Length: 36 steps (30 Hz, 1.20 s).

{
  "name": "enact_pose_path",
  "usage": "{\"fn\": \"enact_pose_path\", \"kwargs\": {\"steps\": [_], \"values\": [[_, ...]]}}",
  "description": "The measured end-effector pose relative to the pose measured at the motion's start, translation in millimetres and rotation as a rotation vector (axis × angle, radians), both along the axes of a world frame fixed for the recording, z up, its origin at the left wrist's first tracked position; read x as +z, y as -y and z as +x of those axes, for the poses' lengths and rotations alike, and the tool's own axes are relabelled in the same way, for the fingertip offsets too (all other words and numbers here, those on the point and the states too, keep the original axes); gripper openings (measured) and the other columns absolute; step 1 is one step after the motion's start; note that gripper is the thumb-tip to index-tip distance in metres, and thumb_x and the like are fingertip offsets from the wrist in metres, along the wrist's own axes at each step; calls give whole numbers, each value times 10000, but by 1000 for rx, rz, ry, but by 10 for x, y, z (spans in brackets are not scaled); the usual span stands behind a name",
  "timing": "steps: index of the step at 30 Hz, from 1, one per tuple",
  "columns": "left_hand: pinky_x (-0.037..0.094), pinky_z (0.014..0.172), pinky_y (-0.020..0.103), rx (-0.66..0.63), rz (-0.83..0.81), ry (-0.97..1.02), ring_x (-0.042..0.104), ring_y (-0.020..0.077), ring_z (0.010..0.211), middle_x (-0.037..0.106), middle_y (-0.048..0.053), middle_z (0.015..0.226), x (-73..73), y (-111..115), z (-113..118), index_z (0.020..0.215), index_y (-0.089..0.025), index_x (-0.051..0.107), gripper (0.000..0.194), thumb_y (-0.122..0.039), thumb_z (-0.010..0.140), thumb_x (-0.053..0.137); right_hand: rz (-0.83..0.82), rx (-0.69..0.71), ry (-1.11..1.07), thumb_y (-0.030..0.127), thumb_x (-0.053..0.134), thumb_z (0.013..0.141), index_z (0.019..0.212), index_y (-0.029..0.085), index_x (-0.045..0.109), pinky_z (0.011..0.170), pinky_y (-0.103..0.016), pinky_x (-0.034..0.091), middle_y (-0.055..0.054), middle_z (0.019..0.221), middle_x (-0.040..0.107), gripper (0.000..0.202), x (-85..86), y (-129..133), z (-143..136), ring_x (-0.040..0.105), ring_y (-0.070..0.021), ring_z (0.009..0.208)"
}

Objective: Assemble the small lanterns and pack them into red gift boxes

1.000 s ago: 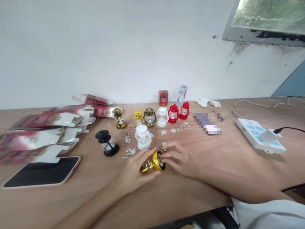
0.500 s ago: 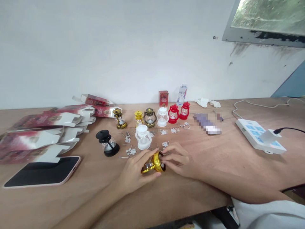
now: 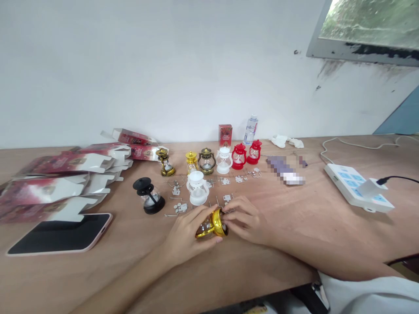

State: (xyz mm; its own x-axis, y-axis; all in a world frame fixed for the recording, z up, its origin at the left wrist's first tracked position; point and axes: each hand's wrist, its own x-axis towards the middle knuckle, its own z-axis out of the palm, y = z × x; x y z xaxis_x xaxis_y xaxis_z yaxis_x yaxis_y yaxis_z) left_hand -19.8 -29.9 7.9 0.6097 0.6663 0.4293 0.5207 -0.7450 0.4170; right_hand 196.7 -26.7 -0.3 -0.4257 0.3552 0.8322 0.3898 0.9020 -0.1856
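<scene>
My left hand [image 3: 186, 234] is wrapped round a gold toy lantern [image 3: 216, 223], tipped on its side with its base turned to the right. At that base, the bent fingertips of my right hand [image 3: 246, 221] are pressed together at the underside. Whatever they pinch there is hidden. Just beyond my hands stands a white lantern [image 3: 197, 192], and a black lantern [image 3: 149, 197] is to its left. Flat metal parts and bent wires [image 3: 180, 206] lie on the table around the white lantern.
Behind stand a white lantern [image 3: 224, 162], red lanterns [image 3: 239, 158], bronze and gold ones [image 3: 206, 162]. Flattened red boxes [image 3: 49, 189] and a phone [image 3: 60, 234] lie left. A bottle [image 3: 251, 130] and small red box [image 3: 225, 135] stand by the wall; a power strip [image 3: 358, 186] lies right.
The whole view has shifted very slightly. Both hands stay at the gold lantern in nearly the same pose, with the right fingertips still at its base.
</scene>
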Motion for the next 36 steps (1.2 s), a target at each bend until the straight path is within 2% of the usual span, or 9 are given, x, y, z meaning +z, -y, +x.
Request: {"fn": "enact_pose_path", "kwargs": {"steps": [8, 16, 22, 36], "values": [[518, 762, 263, -24, 19, -24, 642, 177, 897, 627, 73, 1085, -4, 2, -14, 1294, -195, 460, 526, -362, 823, 627, 40, -10, 39, 138, 584, 862, 927, 183, 602, 711, -315, 512, -68, 878, 673, 81, 0, -8, 12, 603, -160, 819], [518, 722, 254, -22, 86, -58, 650, 175, 873, 633, 64, 1063, -44, -6, -3, 1289, -190, 460, 535, -392, 821, 623, 101, -52, 167, 140, 568, 870, 929, 163, 584, 700, -309, 501, -60, 857, 692, 66, 20, -5, 23, 601, -172, 831], [515, 711, 253, -31, 109, -59, 648, 167, 855, 628, 55, 1047, -36, -19, 5, 1284, -190, 451, 538, -396, 820, 628, 79, -4, 148, 131, 550, 870, 928, 152, 566, 668, -292, 520, -75, 832, 673, 63, -7, -20, 5, 593, -160, 763], [519, 748, 278, -19, 8, -32, 648, 182, 894, 627, 64, 1083, -8, -14, -9, 1278, -211, 463, 522, -387, 818, 636, 1, 37, 96, 166, 546, 891, 980, 161, 561, 702, -230, 556, -84, 877, 645, 91, -62, -49, 51, 640, -138, 815]]}}
